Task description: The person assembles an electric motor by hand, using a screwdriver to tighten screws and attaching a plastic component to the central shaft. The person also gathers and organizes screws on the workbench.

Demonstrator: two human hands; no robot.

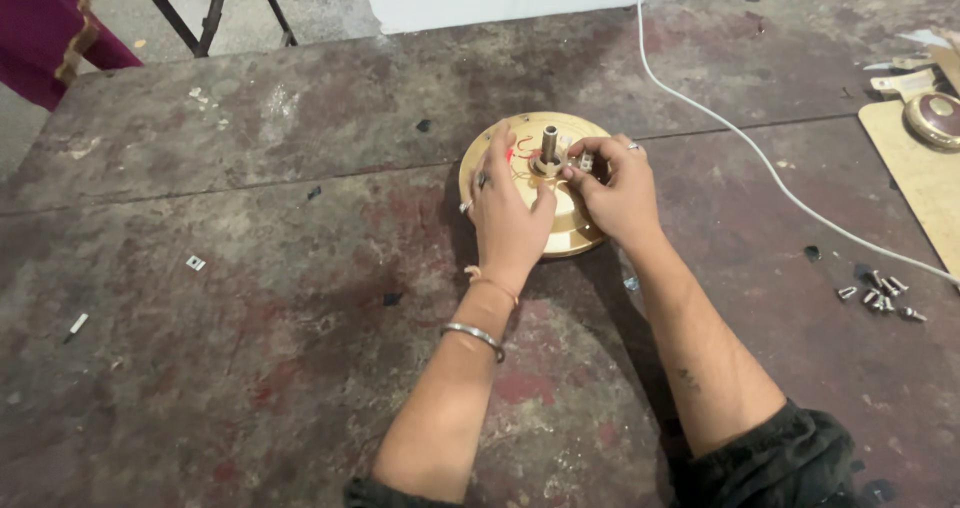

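Filling the frame, a worn, stained grey table (250, 368) carries loose screws (880, 298) at right and a white cable (760, 158). At upper centre lies a round gold disc (570, 230) with a central metal shaft (550, 143) — left hand (508, 213) flat on it, right hand (615, 193) pinching a small metal part (583, 161).

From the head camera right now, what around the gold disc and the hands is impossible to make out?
- Gold disc: its near-left part is hidden under the left hand.
- Small part at the central shaft: the right hand fingers cover it, too small to identify.
- Red wires: where they end is hidden by the left hand.
- Screws: too small to tell the type.
- Gold piece: cut off by the right edge.
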